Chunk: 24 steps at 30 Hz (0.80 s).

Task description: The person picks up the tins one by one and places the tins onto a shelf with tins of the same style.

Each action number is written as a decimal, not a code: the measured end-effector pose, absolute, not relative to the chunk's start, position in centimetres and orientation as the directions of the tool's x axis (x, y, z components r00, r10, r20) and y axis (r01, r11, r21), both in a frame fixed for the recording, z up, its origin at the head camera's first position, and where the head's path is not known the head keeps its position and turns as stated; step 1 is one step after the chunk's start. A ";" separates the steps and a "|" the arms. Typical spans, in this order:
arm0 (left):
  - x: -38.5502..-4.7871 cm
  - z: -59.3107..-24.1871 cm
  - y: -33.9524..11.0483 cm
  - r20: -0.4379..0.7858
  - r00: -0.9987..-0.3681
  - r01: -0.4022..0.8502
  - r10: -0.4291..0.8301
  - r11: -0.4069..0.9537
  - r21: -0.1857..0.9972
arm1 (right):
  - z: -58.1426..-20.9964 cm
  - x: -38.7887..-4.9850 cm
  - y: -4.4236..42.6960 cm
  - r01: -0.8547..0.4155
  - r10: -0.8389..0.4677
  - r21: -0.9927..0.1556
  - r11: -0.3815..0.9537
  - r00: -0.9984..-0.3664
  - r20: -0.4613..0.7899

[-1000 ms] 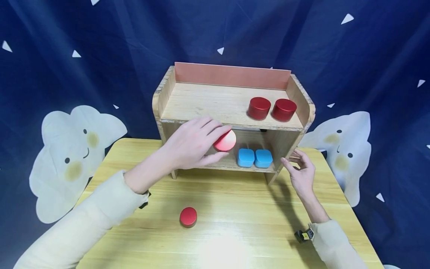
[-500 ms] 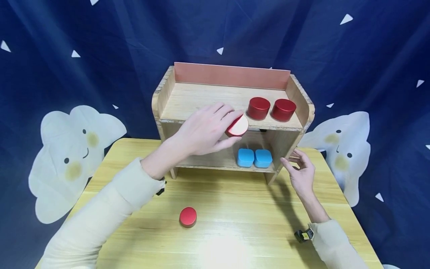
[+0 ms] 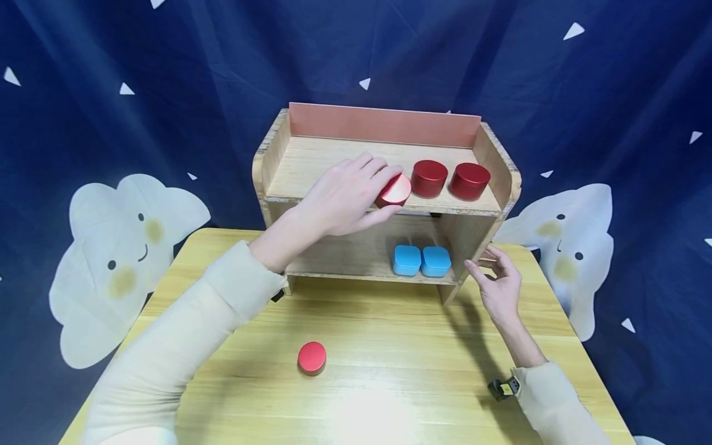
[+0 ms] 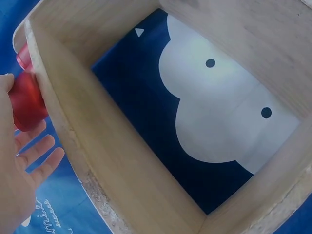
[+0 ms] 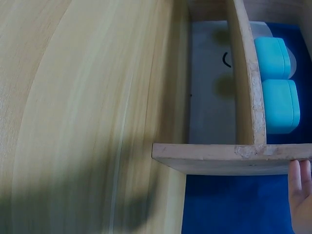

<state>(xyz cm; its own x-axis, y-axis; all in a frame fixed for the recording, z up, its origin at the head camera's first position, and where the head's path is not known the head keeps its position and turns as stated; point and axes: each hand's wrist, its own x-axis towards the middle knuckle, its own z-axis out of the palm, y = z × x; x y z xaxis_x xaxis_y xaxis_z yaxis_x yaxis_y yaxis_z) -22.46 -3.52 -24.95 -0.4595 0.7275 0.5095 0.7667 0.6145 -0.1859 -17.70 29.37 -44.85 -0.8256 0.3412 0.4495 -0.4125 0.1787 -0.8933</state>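
Note:
In the head view my left hand (image 3: 350, 194) grips a round red tin (image 3: 394, 190) between thumb and fingers, at the front edge of the wooden shelf's (image 3: 345, 164) upper board. Just right of it, two more red tins (image 3: 429, 179) stand side by side on that board. The left wrist view shows the held tin (image 4: 28, 102) against the board's edge. My right hand (image 3: 499, 287) is at the shelf's right side panel, its fingertips touching the panel (image 5: 219, 157) in the right wrist view.
Two blue square tins (image 3: 407, 261) sit on the lower board at the right. Another red tin (image 3: 312, 358) lies on the wooden table (image 3: 400, 334) in front of the shelf. A dark blue curtain (image 3: 222, 93) with cloud shapes hangs behind.
My left hand has moved up and to the right with the red tin, from before the lower compartment to the upper board's edge. The right hand has stayed put.

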 end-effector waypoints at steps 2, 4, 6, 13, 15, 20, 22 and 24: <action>-22.7 -24.9 -3.4 0.505 -0.469 0.767 0.725 0.617 -0.173 | -44.8 -17.7 29.4 -0.411 0.342 -0.894 0.179 -0.826 0.448; -23.0 -24.9 -3.3 0.502 -0.475 0.765 0.723 0.621 -0.170 | -44.8 -17.8 29.4 -0.410 0.342 -0.893 0.185 -0.825 0.449; -23.2 -24.9 -3.2 0.500 -0.481 0.761 0.720 0.626 -0.170 | -44.8 -17.8 29.4 -0.406 0.343 -0.894 0.189 -0.826 0.447; -23.9 -24.9 -3.1 0.481 -0.506 0.743 0.716 0.645 -0.179 | -44.7 -17.8 29.4 -0.402 0.344 -0.895 0.195 -0.826 0.446; -24.1 -24.9 -3.1 0.471 -0.517 0.738 0.715 0.651 -0.178 | -44.7 -17.8 29.4 -0.403 0.345 -0.895 0.192 -0.826 0.446; -24.7 -25.0 -3.1 0.444 -0.562 0.715 0.698 0.679 -0.163 | -44.9 -17.8 29.4 -0.403 0.343 -0.894 0.196 -0.826 0.448; -25.0 -25.0 -3.1 0.438 -0.576 0.708 0.690 0.689 -0.155 | -44.9 -17.8 29.4 -0.402 0.343 -0.894 0.196 -0.826 0.447; -25.2 -25.0 -3.1 0.439 -0.581 0.704 0.685 0.694 -0.151 | -45.0 -17.8 29.4 -0.403 0.343 -0.895 0.193 -0.827 0.446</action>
